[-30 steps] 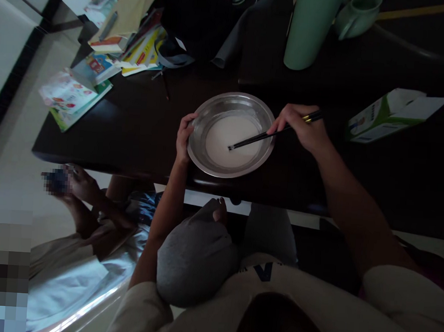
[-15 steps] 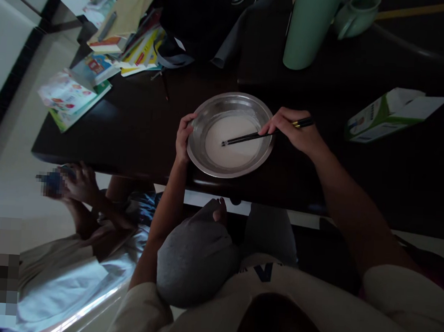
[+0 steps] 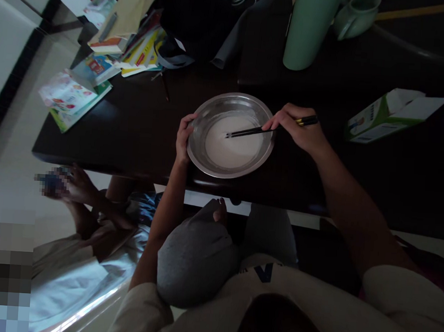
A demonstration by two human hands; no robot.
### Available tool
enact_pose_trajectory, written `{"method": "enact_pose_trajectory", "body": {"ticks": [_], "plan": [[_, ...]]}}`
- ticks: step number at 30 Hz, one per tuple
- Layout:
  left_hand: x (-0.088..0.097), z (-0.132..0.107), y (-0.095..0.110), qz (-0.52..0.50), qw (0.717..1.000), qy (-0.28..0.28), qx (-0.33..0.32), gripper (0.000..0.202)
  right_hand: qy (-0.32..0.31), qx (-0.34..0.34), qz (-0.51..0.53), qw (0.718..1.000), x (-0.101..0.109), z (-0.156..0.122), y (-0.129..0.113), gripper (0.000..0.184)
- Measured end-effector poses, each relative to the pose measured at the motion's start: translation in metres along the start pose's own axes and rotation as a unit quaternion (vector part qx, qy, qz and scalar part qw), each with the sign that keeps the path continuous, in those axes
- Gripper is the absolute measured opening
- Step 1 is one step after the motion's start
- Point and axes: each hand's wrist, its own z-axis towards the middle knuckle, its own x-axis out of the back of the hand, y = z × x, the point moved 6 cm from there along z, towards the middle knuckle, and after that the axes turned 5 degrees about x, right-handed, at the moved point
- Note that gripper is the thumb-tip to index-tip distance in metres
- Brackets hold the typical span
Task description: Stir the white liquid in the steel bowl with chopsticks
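A round steel bowl (image 3: 222, 103) sits near the front edge of a dark table (image 3: 134, 125). White liquid batter (image 3: 232, 146) covers its bottom. My left hand (image 3: 183, 138) grips the bowl's left rim, fingers curled over it. My right hand (image 3: 299, 130) is closed on a pair of black chopsticks (image 3: 252, 132) with gold-banded ends. The chopstick tips dip into the batter at the upper left of the pool.
A green jug (image 3: 308, 28) and green cup (image 3: 357, 14) stand at the back. An open green-and-white carton (image 3: 390, 115) lies at the right. Books and papers (image 3: 101, 53) pile at the back left. Another person (image 3: 79, 212) sits at lower left, holding something.
The chopstick tips have swept from the lower middle of the batter up and leftwards. My right hand shifted slightly with them. The left hand and bowl stayed put.
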Motion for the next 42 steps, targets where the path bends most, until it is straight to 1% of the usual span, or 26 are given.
{"method": "enact_pose_trajectory", "body": {"ticks": [3, 5, 6, 8, 10, 11, 13, 15, 17, 18, 20, 22, 24, 26, 29, 31, 32, 34, 36, 37, 39, 42], "plan": [[0.001, -0.001, -0.001, 0.002, 1.0, 0.003, 0.011, 0.04, 0.048, 0.01, 0.006, 0.999, 0.012, 0.001, -0.002, 0.046], [0.001, -0.001, -0.001, 0.0, 1.0, 0.0, 0.013, 0.041, 0.058, 0.019, 0.026, 0.998, 0.016, 0.001, -0.002, 0.05], [0.001, -0.001, -0.002, -0.001, 1.0, 0.0, 0.012, 0.041, 0.052, 0.022, 0.033, 0.998, 0.015, 0.001, -0.002, 0.051], [0.001, -0.001, -0.001, -0.004, 1.0, 0.001, 0.009, 0.041, 0.018, 0.02, 0.033, 0.999, 0.007, 0.0, -0.001, 0.05], [0.001, -0.001, -0.001, -0.003, 1.0, 0.0, 0.01, 0.041, -0.02, 0.018, 0.016, 1.0, -0.001, -0.001, 0.0, 0.045], [0.0, -0.001, 0.0, -0.003, 1.0, 0.0, 0.011, 0.041, -0.029, 0.017, 0.006, 0.999, -0.003, -0.001, 0.0, 0.043], [0.0, -0.001, 0.002, 0.0, 1.0, 0.0, 0.008, 0.041, -0.013, 0.017, -0.004, 1.0, 0.0, 0.0, 0.0, 0.042], [0.0, -0.002, 0.004, 0.001, 1.0, 0.002, 0.003, 0.04, 0.029, 0.017, 0.004, 0.999, 0.009, 0.001, -0.001, 0.045], [0.001, -0.002, 0.003, -0.001, 1.0, 0.001, 0.002, 0.041, 0.052, 0.021, 0.023, 0.998, 0.015, 0.001, -0.002, 0.048], [0.001, -0.002, 0.002, -0.001, 1.0, -0.001, 0.004, 0.041, 0.048, 0.024, 0.033, 0.998, 0.015, 0.001, -0.002, 0.049], [0.001, -0.001, 0.0, -0.004, 1.0, -0.005, 0.008, 0.042, 0.012, 0.026, 0.044, 0.999, 0.008, 0.0, -0.002, 0.048], [0.001, -0.001, -0.001, -0.009, 1.0, -0.009, 0.01, 0.043, -0.036, 0.018, 0.037, 0.999, -0.002, -0.002, -0.001, 0.043], [0.001, -0.002, -0.001, -0.015, 1.0, -0.009, 0.017, 0.042, -0.053, 0.011, 0.018, 0.998, -0.007, -0.002, 0.0, 0.038], [0.001, -0.002, -0.001, -0.015, 1.0, -0.003, 0.021, 0.042, -0.024, 0.01, 0.007, 1.0, -0.003, -0.001, 0.0, 0.039], [0.001, -0.003, 0.001, -0.011, 1.0, 0.007, 0.014, 0.041, 0.05, 0.008, 0.017, 0.999, 0.012, 0.001, 0.0, 0.045], [0.001, -0.002, 0.002, -0.01, 1.0, 0.004, 0.01, 0.04, 0.063, 0.002, 0.03, 0.998, 0.015, 0.0, 0.001, 0.047], [0.001, -0.002, 0.002, -0.008, 1.0, 0.003, 0.01, 0.04, 0.053, 0.002, 0.034, 0.998, 0.014, 0.0, 0.002, 0.048], [0.001, -0.002, 0.002, -0.004, 1.0, 0.003, 0.01, 0.039, 0.009, 0.006, 0.033, 0.999, 0.005, -0.001, 0.001, 0.047], [0.001, -0.002, 0.002, -0.006, 1.0, 0.002, 0.011, 0.038, -0.032, 0.009, 0.028, 0.999, -0.005, -0.002, 0.0, 0.043], [0.001, -0.002, 0.003, -0.01, 1.0, 0.0, 0.011, 0.038, -0.04, 0.008, 0.025, 0.999, -0.007, -0.002, 0.0, 0.041], [0.0, -0.002, 0.003, -0.017, 1.0, -0.004, 0.011, 0.038, -0.023, -0.001, 0.021, 0.999, -0.004, -0.001, 0.0, 0.039], [0.0, -0.002, 0.002, -0.017, 1.0, -0.005, 0.009, 0.04, 0.044, -0.004, 0.03, 0.999, 0.011, 0.001, 0.0, 0.045]]}}
